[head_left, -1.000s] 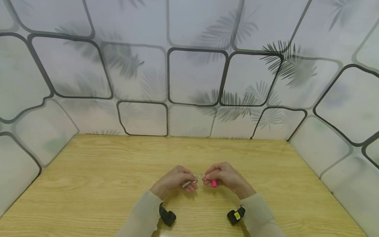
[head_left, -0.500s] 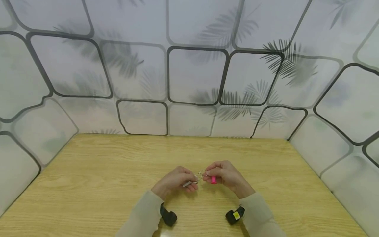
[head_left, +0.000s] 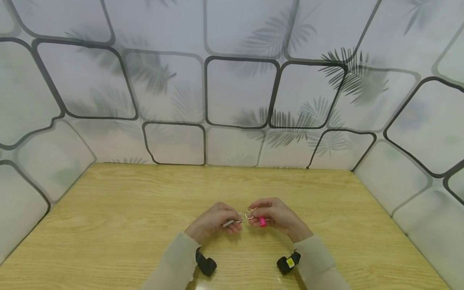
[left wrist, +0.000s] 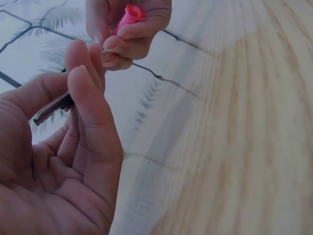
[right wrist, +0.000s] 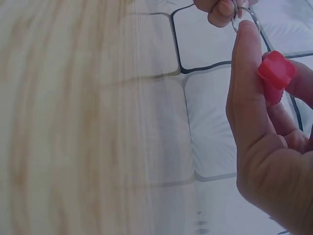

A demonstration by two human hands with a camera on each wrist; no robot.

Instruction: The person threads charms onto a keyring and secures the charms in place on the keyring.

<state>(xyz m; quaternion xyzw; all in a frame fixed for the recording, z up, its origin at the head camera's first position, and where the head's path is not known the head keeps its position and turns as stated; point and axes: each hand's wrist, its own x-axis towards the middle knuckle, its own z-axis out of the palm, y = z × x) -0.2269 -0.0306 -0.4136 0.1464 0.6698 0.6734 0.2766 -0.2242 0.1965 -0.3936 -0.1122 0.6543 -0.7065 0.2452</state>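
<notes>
My left hand (head_left: 218, 219) pinches a silver key (left wrist: 53, 108) between thumb and fingers; its notched blade sticks out towards the palm. Facing it, my right hand (head_left: 273, 215) pinches a metal key ring (right wrist: 235, 14), whose loops show between the two hands. A small bright pink piece (right wrist: 276, 71) with a flared, four-lobed end sits within the right fingers, seen also in the head view as a pink tube (head_left: 262, 222). The fingertips hide how key and ring meet. Both hands are raised a little over the table.
The wood-grain table (head_left: 145, 201) stretches around the hands. Patterned pale panels (head_left: 235, 149) wall it at the back and both sides. Black wrist cameras (head_left: 206, 266) hang below each sleeve.
The right hand has shifted slightly and the ring has turned, so more of its loop shows between the hands. The left hand has stayed almost still with the key.
</notes>
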